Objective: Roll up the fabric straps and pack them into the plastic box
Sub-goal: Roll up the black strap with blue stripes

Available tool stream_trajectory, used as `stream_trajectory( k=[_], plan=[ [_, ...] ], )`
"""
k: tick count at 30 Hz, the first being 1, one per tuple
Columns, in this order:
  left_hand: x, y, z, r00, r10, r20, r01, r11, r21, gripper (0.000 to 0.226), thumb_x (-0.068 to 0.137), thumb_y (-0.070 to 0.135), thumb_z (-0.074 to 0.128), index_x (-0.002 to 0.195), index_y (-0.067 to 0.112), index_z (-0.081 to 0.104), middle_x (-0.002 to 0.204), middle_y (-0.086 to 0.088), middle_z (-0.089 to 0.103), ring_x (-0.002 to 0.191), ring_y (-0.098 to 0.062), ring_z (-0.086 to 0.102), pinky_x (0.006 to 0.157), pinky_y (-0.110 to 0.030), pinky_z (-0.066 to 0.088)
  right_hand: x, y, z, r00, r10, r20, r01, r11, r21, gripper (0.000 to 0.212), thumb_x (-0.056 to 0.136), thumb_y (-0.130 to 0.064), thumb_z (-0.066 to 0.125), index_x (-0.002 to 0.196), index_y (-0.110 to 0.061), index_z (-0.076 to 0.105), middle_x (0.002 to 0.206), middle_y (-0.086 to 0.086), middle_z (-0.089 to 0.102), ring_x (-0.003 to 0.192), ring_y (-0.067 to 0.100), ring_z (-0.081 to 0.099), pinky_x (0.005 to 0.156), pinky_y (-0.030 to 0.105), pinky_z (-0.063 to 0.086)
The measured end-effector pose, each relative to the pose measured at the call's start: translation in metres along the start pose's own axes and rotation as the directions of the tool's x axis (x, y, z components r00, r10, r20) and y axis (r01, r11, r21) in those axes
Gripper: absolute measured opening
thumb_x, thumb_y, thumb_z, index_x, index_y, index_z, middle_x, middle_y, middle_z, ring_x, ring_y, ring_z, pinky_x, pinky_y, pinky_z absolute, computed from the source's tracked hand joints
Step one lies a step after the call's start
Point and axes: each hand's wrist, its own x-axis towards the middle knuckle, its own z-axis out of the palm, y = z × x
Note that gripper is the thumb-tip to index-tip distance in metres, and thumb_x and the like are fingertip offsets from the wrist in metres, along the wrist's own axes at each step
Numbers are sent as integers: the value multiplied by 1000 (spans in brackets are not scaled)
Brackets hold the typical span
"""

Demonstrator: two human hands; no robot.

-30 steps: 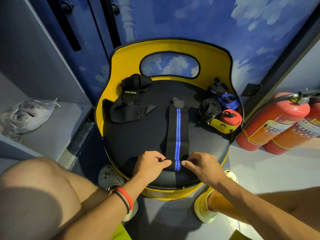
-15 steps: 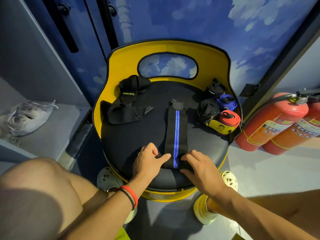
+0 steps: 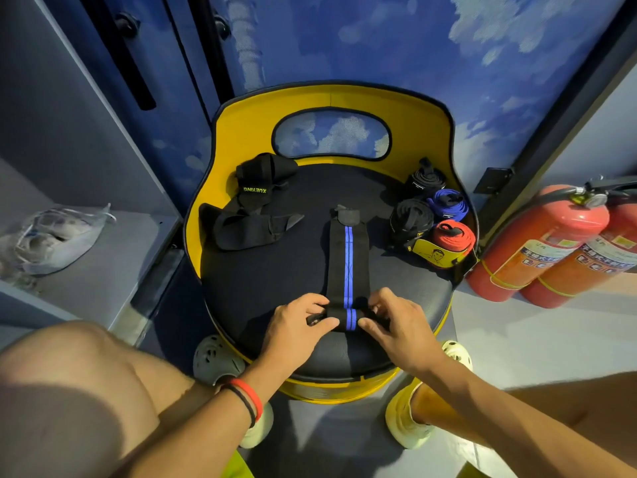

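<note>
On seat (image 3: 262, 281), left hand (image 3: 293, 327) and right hand (image 3: 401, 327) fingers (image 3: 320, 323) pinch rolled strap (image 3: 348, 260).

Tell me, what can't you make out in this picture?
Head view:
- Rolled end of the blue-striped strap: its sides hidden by the left hand and right hand.
- Second fire extinguisher: cut off by the right edge.
- Bag on the shelf: contents blurred by plastic.
- Plastic box: nowhere in frame.

Left hand (image 3: 298, 327), right hand (image 3: 400, 327): pinching grips.
</note>
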Motion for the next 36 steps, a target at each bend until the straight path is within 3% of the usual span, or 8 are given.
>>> stream_trajectory(
  k=[7, 11, 15, 18, 21, 26, 33, 36],
  plan=[
    [-1, 6, 1, 994, -99, 35, 100, 995, -18, 18, 89, 46, 74, 89, 28, 75, 73, 9, 75, 68, -5, 70, 70, -31, 59, -4, 5, 0, 1000, -1, 4, 2, 1000, -15, 37, 94, -64, 44, 93, -29, 56, 79, -7, 63, 72, 15, 57, 65, 40, 52],
    [2, 12, 6, 989, -144, 12, 143, 988, 60, 26, 93, 50, 68, 83, 26, 70, 69, 6, 71, 71, -9, 70, 61, -25, 50, 0, 3, 3, 991, -95, -99, 84, 990, -111, 29, 99, -46, 50, 99, -23, 67, 95, -3, 53, 83, 20, 52, 70, 35, 49],
    [6, 13, 10, 990, -138, -20, 139, 985, 99, 23, 94, 48, 66, 87, 26, 69, 80, 8, 68, 76, -11, 69, 61, -23, 46, -2, 1, 0, 974, -226, -19, 219, 957, -190, 33, 102, -47, 42, 108, -25, 65, 97, -5, 62, 84, 19, 57, 76, 39, 53],
    [9, 12, 12, 995, -56, -83, 64, 994, 91, 10, 94, 38, 70, 93, 29, 70, 94, 12, 66, 89, -7, 63, 71, -22, 50, -7, 10, -7, 968, -234, 93, 249, 948, -199, 45, 91, -54, 63, 127, -28, 58, 116, -8, 60, 101, 15, 58, 91, 34, 51],
    [11, 15, 13, 996, 1, -93, 6, 998, 70, 7, 94, 30, 70, 98, 28, 76, 98, 13, 72, 93, -8, 66, 76, -22, 55, -8, 15, -8, 967, -239, 94, 253, 946, -203, 56, 85, -40, 76, 136, -24, 59, 125, -5, 54, 108, 18, 55, 90, 35, 53],
    [9, 16, 10, 996, 69, -60, -58, 984, 171, 25, 101, 35, 61, 111, 21, 78, 108, 7, 71, 94, -7, 63, 70, -8, 41, 0, 16, -10, 980, -157, 123, 170, 980, -102, 52, 96, -48, 61, 142, -25, 57, 117, -11, 49, 105, 11, 46, 93, 31, 49],
    [7, 14, 1, 994, 14, 109, -30, 988, 153, 53, 88, 47, 75, 135, 27, 65, 129, 10, 59, 111, -14, 61, 96, -36, 54, 4, 15, -10, 992, -87, 89, 80, 994, 78, 28, 92, -52, 63, 113, -36, 54, 102, -11, 57, 94, 9, 55, 79, 35, 53],
    [5, 17, -3, 997, -4, 82, -4, 994, 107, 50, 88, 45, 76, 135, 30, 65, 122, 7, 70, 107, -12, 67, 91, -29, 54, 8, 16, -13, 995, -12, 95, -3, 987, 158, 49, 89, -73, 49, 115, -33, 64, 102, -16, 66, 95, 10, 61, 82, 36, 54]
  ],
)
